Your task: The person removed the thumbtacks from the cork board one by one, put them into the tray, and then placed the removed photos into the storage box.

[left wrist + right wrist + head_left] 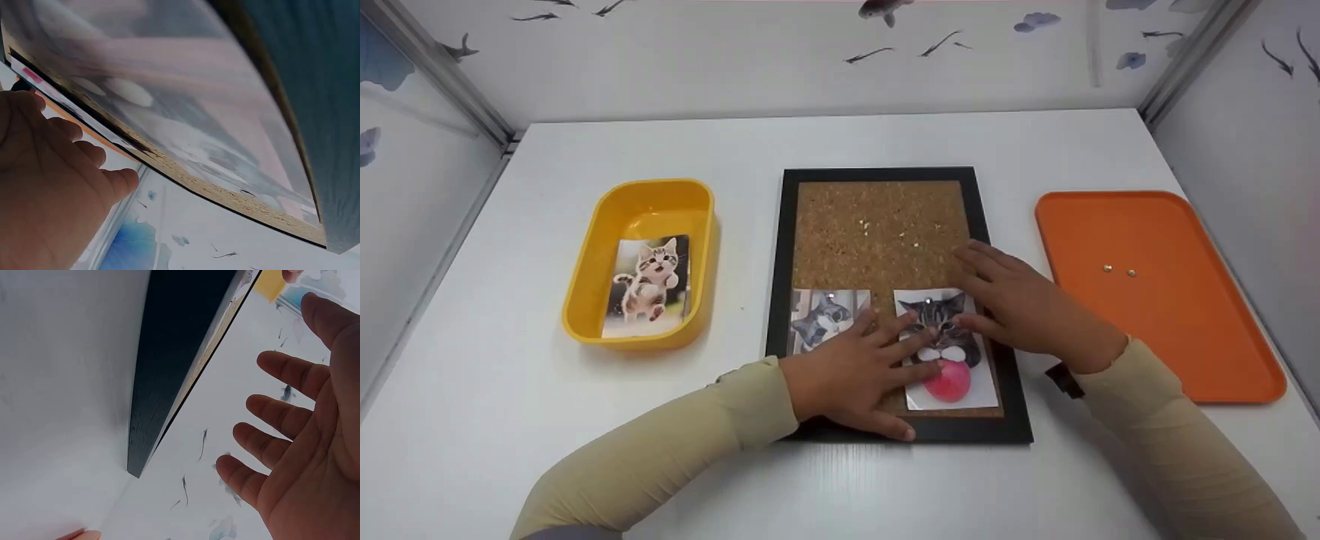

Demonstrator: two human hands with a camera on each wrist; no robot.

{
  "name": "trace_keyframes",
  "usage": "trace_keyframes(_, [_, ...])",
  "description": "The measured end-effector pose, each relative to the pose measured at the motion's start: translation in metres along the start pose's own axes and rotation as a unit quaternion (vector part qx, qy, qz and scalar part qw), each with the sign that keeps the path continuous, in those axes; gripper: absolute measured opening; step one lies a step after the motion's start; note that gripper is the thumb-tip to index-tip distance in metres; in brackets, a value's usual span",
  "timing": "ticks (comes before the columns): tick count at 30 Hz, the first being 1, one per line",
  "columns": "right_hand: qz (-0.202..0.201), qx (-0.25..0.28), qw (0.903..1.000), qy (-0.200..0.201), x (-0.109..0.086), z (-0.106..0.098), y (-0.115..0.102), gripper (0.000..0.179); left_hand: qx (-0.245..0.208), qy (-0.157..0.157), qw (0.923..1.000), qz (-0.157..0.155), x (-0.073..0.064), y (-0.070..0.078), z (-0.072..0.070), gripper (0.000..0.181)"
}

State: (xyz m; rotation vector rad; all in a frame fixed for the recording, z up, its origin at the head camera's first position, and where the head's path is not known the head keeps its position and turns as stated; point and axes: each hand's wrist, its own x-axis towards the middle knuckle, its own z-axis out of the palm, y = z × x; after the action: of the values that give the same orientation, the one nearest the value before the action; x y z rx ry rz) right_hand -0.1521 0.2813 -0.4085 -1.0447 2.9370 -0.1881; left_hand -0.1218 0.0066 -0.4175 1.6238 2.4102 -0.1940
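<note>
Left hand [859, 375] and right hand [1016, 304], fingers spread, are seemingly settling the pink-ball photo [964, 358] near the corkboard's [877, 214] lower-right corner, next probably calling for the kitten photo [645, 292].

white table [742, 150], fish-printed panel [735, 67] behind it, metal rail [444, 71] at left

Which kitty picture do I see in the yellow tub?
The whole-body kitten picture, lying face up in the tub; the grey cat picture and pink-ball cat picture lie on the corkboard.
</note>
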Motion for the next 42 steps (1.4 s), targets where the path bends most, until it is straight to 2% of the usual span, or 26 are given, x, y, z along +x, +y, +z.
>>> trace_keyframes(5, [-0.015, -0.006, 0.9999, 0.004, 0.006, 0.002, -0.002, 0.058, 0.016, -0.018, 0.9997, 0.003, 0.003, 0.002, 0.003, 0.09])
trace_keyframes(10, [-0.012, -0.008, 0.9998, -0.011, 0.012, 0.004, -0.005, 0.059, 0.017, -0.036, 0.9992, 0.002, 0.004, 0.004, 0.004, 0.09])
trace_keyframes(20, [-0.025, 0.003, 0.9992, -0.031, 0.02, 0.012, -0.005, 0.052, 0.027, -0.049, 0.9984, 0.002, 0.006, 0.003, 0.004, 0.089])
trace_keyframes(34, [-0.074, 0.011, 0.9971, -0.014, 0.031, 0.015, -0.006, 0.045, 0.048, -0.051, 0.9976, 0.001, 0.005, 0.005, 0.004, 0.088])
trace_keyframes(42, [-0.064, 0.002, 0.9973, -0.037, 0.032, 0.016, -0.009, 0.041, 0.043, -0.047, 0.998, 0.0, 0.006, 0.005, 0.005, 0.088])
